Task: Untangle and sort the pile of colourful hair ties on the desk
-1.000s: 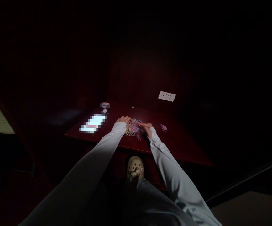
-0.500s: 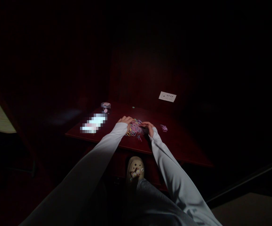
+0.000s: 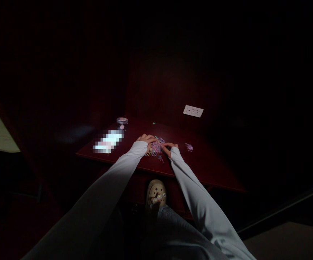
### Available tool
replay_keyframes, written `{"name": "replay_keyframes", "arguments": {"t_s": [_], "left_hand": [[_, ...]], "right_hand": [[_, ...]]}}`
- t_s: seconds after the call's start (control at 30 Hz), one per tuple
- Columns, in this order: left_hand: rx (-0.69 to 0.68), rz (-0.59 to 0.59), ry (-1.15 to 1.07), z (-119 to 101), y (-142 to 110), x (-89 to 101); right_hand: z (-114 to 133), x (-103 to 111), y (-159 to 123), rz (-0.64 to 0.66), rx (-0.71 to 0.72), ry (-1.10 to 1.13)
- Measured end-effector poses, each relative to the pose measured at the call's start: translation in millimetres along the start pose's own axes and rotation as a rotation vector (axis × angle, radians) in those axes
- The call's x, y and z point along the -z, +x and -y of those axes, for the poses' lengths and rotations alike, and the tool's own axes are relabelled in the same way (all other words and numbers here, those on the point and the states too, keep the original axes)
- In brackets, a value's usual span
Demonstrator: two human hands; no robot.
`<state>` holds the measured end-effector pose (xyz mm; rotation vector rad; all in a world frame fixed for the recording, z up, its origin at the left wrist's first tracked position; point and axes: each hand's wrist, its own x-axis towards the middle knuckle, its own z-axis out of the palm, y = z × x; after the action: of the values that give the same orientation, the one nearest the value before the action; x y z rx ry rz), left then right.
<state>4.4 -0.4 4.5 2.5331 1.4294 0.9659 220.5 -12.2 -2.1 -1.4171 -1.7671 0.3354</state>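
A loose heap of small coloured rubber bands [image 3: 154, 148], pink, lilac and yellow, lies on a dark red wooden desk [image 3: 199, 169]. My left hand [image 3: 145, 138] rests curled on the heap's left side. My right hand [image 3: 170, 147] reaches over its right side, with the fingers stretched toward the middle. Both sets of fingertips touch the bands, and I cannot tell whether either hand holds any. A smaller lilac cluster of bands [image 3: 189, 147] lies to the right of my right hand.
A small clear jar with a pink lid [image 3: 122, 123] stands at the back left of the desk. In front of it lies a glowing, pixelated flat device [image 3: 108, 141]. A white wall socket plate [image 3: 193, 111] sits on the wall behind. A clog [image 3: 155, 195] shows below the desk edge.
My right hand has moved left over the heap, with its fingers stretched out further. My left hand stays at the heap's left side.
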Motion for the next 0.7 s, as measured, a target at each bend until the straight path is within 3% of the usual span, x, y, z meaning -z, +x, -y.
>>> {"name": "replay_keyframes", "arguments": {"t_s": [0.7], "left_hand": [[-0.031, 0.073, -0.053, 0.2, 0.5, 0.7]], "right_hand": [[2.8, 3.4, -2.1, 0.031, 0.011, -0.031]]}}
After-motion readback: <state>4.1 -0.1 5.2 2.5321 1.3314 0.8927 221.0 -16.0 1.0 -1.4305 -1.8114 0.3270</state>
